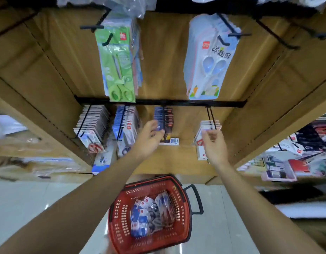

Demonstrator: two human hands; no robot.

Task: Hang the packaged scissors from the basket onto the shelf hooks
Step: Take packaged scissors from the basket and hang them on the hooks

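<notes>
Shop aisle, seen from head height: a person's two bare arms reach up to a wooden shelf (164, 52) w/ black hook rails (186, 103). Left hand (149, 139), just left of centre, has its fingers loose and spread at a row of dark-blue packs (165, 117). Right hand (214, 146), at 3 o'clock from the left, has its fingers curled at the front of a stack of white packs (209, 125) on a hook (211, 116). Blur hides whether it grips one. At 6 o'clock, a red basket (120, 217) on the pale floor (30, 198) holds a heap of packaged scissors (151, 215), blue-and-white cards. Up top, green scissors packs (120, 70) hang at 11 o'clock and pale-blue ones (208, 66) at 1 o'clock.
</notes>
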